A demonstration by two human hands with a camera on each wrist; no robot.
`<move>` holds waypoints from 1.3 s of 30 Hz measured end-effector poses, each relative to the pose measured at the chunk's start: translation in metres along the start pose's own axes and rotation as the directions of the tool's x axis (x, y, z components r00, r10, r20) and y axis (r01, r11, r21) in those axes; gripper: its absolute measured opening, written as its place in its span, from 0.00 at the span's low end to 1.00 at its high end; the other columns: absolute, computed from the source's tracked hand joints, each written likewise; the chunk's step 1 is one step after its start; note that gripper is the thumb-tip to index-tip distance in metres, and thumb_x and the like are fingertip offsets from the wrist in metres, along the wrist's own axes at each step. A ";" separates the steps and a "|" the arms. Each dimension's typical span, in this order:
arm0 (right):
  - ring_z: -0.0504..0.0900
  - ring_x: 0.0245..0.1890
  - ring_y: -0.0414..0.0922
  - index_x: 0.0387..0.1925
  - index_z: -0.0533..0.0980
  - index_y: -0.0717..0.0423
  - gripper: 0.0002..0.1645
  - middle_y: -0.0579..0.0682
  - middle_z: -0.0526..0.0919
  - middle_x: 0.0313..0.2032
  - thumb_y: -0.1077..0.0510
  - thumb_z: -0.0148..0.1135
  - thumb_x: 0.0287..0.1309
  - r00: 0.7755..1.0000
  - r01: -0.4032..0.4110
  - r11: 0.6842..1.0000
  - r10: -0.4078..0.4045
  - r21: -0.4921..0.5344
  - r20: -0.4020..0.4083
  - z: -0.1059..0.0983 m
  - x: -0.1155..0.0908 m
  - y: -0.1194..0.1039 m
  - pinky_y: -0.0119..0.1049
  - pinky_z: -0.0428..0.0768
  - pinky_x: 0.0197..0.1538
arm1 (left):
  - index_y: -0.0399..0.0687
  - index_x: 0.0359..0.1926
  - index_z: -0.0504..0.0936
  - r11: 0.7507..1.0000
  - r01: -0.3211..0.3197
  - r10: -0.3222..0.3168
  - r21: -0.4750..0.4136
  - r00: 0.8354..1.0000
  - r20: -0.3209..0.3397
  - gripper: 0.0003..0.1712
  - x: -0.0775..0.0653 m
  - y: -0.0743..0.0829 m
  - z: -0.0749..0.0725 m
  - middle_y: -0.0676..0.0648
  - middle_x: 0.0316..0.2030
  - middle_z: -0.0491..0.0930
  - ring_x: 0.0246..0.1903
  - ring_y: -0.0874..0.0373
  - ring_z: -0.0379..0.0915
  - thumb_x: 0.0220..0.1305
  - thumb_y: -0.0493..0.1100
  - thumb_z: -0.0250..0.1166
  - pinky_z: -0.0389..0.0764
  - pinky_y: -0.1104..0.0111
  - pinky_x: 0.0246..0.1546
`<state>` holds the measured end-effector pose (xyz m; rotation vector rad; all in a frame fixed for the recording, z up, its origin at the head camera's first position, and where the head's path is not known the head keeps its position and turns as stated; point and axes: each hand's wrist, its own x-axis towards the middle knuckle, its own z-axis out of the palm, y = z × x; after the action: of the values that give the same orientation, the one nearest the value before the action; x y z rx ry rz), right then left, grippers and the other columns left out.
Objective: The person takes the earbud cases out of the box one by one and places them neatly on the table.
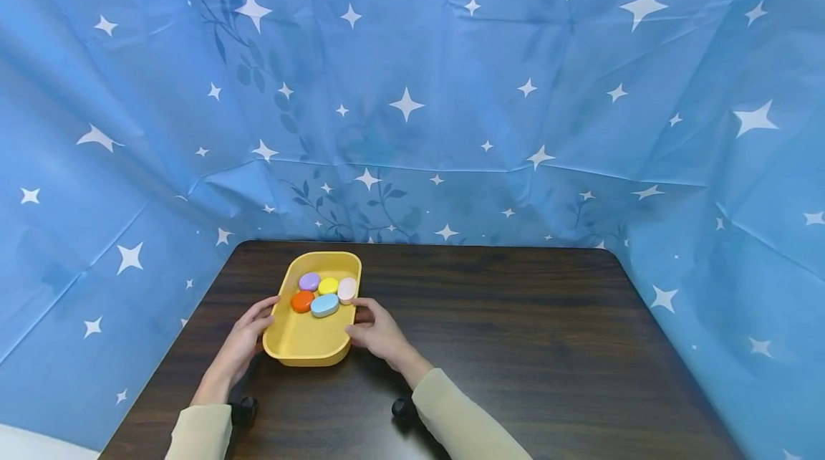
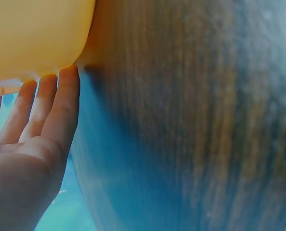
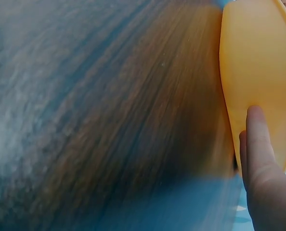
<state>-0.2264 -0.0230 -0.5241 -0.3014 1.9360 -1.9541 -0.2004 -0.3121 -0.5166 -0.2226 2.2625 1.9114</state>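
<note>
A yellow tray (image 1: 301,342) with rounded corners lies at the left of the table. In its far half sit several smooth rounded pieces: a purple piece (image 1: 309,281), a yellow piece (image 1: 328,286), a pale pink piece (image 1: 346,291), an orange-red piece (image 1: 302,302) and a light blue oval piece (image 1: 325,305). My left hand (image 1: 240,345) holds the tray's left side, its fingertips (image 2: 67,77) against the outer wall in the left wrist view. On the right side, my right hand (image 1: 384,338) grips the rim, thumb at the edge, fingers (image 3: 259,139) along the outer wall.
The dark wood-grain table (image 1: 515,345) stretches to the right of the tray. A blue star-patterned cloth (image 1: 412,123) hangs behind the table and at both sides. Black wrist mounts (image 1: 243,411) sit at both sleeve ends.
</note>
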 end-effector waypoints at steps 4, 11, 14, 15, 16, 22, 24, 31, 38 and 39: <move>0.83 0.46 0.47 0.68 0.69 0.57 0.31 0.65 0.75 0.56 0.65 0.65 0.66 1.000 0.000 1.000 0.000 0.002 0.003 -0.003 -0.002 -0.002 0.43 0.85 0.48 | 0.48 0.79 0.54 1.000 -0.006 0.006 0.004 1.000 0.010 0.29 0.001 0.000 0.002 0.36 0.76 0.55 0.70 0.39 0.59 0.82 0.42 0.43 0.75 0.51 0.62; 0.83 0.45 0.47 0.68 0.69 0.57 0.30 0.61 0.76 0.53 0.65 0.65 0.66 1.000 0.000 1.000 0.000 0.004 -0.004 -0.008 -0.004 -0.003 0.44 0.85 0.49 | 0.48 0.79 0.54 1.000 -0.010 0.010 0.001 1.000 0.020 0.29 0.002 0.001 0.005 0.37 0.76 0.54 0.71 0.40 0.57 0.82 0.42 0.44 0.71 0.47 0.64; 0.83 0.45 0.47 0.68 0.69 0.57 0.30 0.64 0.75 0.55 0.65 0.64 0.67 1.000 -0.005 1.000 0.005 -0.003 -0.006 -0.010 -0.006 -0.003 0.44 0.85 0.49 | 0.47 0.79 0.54 1.000 -0.010 0.010 0.000 1.000 0.025 0.29 0.002 0.002 0.007 0.37 0.76 0.54 0.71 0.39 0.57 0.82 0.42 0.44 0.71 0.46 0.64; 0.83 0.45 0.47 0.68 0.69 0.56 0.30 0.64 0.75 0.55 0.65 0.64 0.67 1.000 -0.008 1.000 0.008 -0.006 -0.007 -0.011 -0.006 -0.003 0.43 0.85 0.49 | 0.47 0.79 0.54 1.000 -0.010 0.010 0.000 1.000 0.025 0.29 0.002 0.002 0.007 0.37 0.76 0.54 0.71 0.39 0.58 0.82 0.43 0.44 0.70 0.46 0.65; 0.84 0.45 0.47 0.68 0.69 0.56 0.30 0.64 0.75 0.56 0.65 0.65 0.66 1.000 -0.008 1.000 0.008 -0.008 -0.006 -0.011 -0.007 -0.003 0.43 0.85 0.49 | 0.47 0.79 0.54 1.000 -0.010 0.010 0.000 1.000 0.026 0.29 0.002 0.001 0.008 0.37 0.76 0.54 0.70 0.39 0.58 0.82 0.42 0.44 0.70 0.46 0.65; 0.84 0.46 0.49 0.68 0.70 0.55 0.30 0.65 0.75 0.56 0.65 0.65 0.66 1.000 -0.018 1.000 0.018 0.013 -0.006 -0.015 -0.008 -0.002 0.44 0.85 0.49 | 0.48 0.79 0.54 1.000 -0.016 0.017 -0.013 0.999 0.036 0.29 0.002 0.001 0.010 0.37 0.76 0.54 0.71 0.40 0.57 0.82 0.43 0.44 0.71 0.47 0.64; 0.84 0.46 0.49 0.68 0.70 0.55 0.30 0.64 0.75 0.55 0.65 0.66 0.66 1.000 -0.025 1.000 0.025 0.019 -0.007 -0.016 -0.008 -0.002 0.44 0.85 0.49 | 0.48 0.79 0.54 1.000 -0.017 0.018 -0.015 0.999 0.043 0.29 0.001 0.002 0.011 0.37 0.76 0.54 0.71 0.39 0.56 0.82 0.43 0.44 0.71 0.46 0.64; 0.84 0.46 0.49 0.68 0.69 0.55 0.31 0.65 0.75 0.56 0.64 0.66 0.66 1.000 -0.028 1.000 0.028 0.015 0.000 -0.019 -0.010 -0.003 0.45 0.85 0.49 | 0.48 0.79 0.54 1.000 -0.017 0.018 -0.016 0.999 0.047 0.30 -0.001 0.001 0.013 0.36 0.76 0.53 0.71 0.38 0.56 0.82 0.44 0.46 0.70 0.45 0.64; 0.84 0.47 0.50 0.69 0.68 0.57 0.31 0.66 0.75 0.57 0.65 0.64 0.67 1.000 -0.025 1.000 0.025 -0.007 -0.004 -0.024 -0.013 -0.003 0.46 0.85 0.49 | 0.48 0.78 0.56 1.000 -0.019 0.019 -0.014 0.999 0.046 0.29 0.002 0.000 0.018 0.35 0.75 0.55 0.69 0.39 0.59 0.81 0.44 0.46 0.73 0.48 0.63; 0.84 0.47 0.50 0.69 0.68 0.58 0.31 0.66 0.75 0.57 0.65 0.64 0.66 1.000 -0.027 1.000 0.027 -0.007 -0.005 -0.025 -0.013 -0.003 0.46 0.85 0.50 | 0.48 0.78 0.57 1.000 -0.018 0.019 -0.016 0.999 0.047 0.29 0.002 0.001 0.019 0.35 0.75 0.55 0.69 0.39 0.59 0.81 0.44 0.46 0.73 0.47 0.63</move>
<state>-0.2250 0.0052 -0.5206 -0.2710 1.9399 -1.9332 -0.2022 -0.2935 -0.5194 -0.1576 2.2279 1.9234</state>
